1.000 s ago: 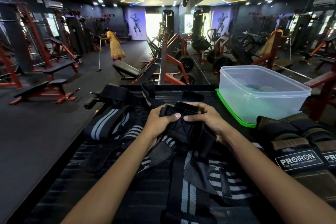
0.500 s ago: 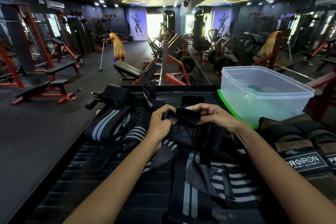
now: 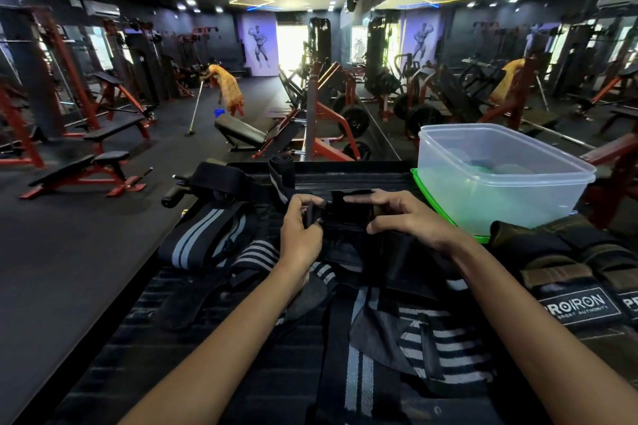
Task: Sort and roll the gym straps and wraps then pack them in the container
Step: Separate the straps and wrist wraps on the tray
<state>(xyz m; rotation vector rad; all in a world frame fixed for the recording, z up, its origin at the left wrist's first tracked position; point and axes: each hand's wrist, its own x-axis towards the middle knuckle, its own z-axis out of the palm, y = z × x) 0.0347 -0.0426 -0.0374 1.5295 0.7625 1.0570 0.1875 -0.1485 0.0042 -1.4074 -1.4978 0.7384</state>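
Hands meet over the middle of the black table [image 3: 145, 348]. Left hand [image 3: 301, 232] has its fingers curled round the left end of a black strap [image 3: 348, 214], thumb on the near side. Right hand [image 3: 407, 219] pinches the right end of the same strap, forefinger stretched along its far edge and thumb under it. The strap is held just above a heap of wraps [image 3: 428, 345], striped grey and black, which covers the near half of the table. One striped wrap [image 3: 203, 238] lies flat at the left, close to the table's left edge. A rolled wrap [image 3: 281, 166] stands at the far edge. The clear container [image 3: 500, 179] is at the far right, on a green lid [image 3: 431, 203], near the right hand but apart from it; its top is open. Brown PROIRON weights [image 3: 580, 290] lie at the right edge. Beyond the left edge the dark floor [image 3: 69, 252] is wide and free up to the red benches [image 3: 86, 172].
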